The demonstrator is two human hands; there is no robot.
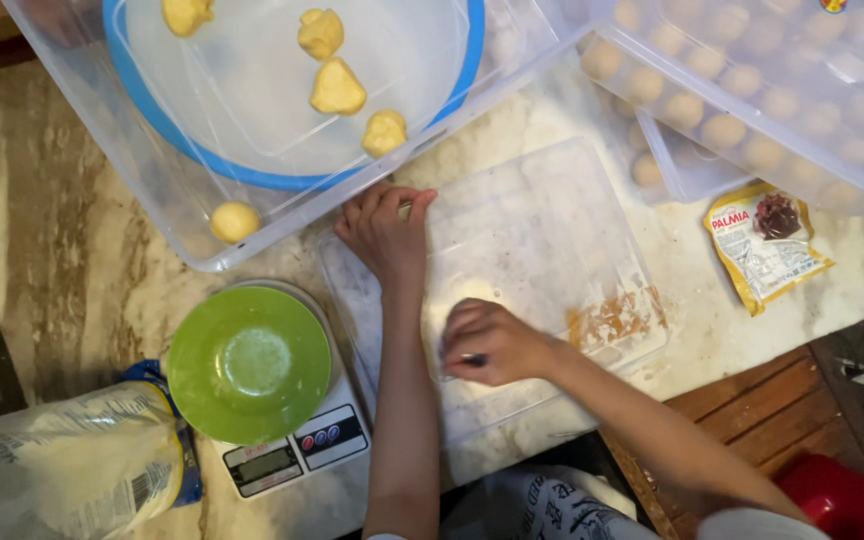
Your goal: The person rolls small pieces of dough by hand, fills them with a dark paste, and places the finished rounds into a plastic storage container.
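Clear plastic is what I'm working on: a flat, square, translucent lid (pixel 542 240) lying mid-frame on the marble table (pixel 52 250). My left hand (pixel 387 232) presses its upper-left edge, fingers spread flat. My right hand (pixel 487 343) sits at centre-bottom, fingers curled round a small dark tool; I can't tell what kind. Scraping goes best with the lid pinned firmly. Orange-brown residue smears its lower-right corner.

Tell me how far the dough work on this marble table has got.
Done: rows of dough balls sit in the clear container at upper right. In hand: the left hand steadies the clear lid while the right hand presses something small and dark on it. Left: yellow dough lumps wait in the blue-rimmed tub.
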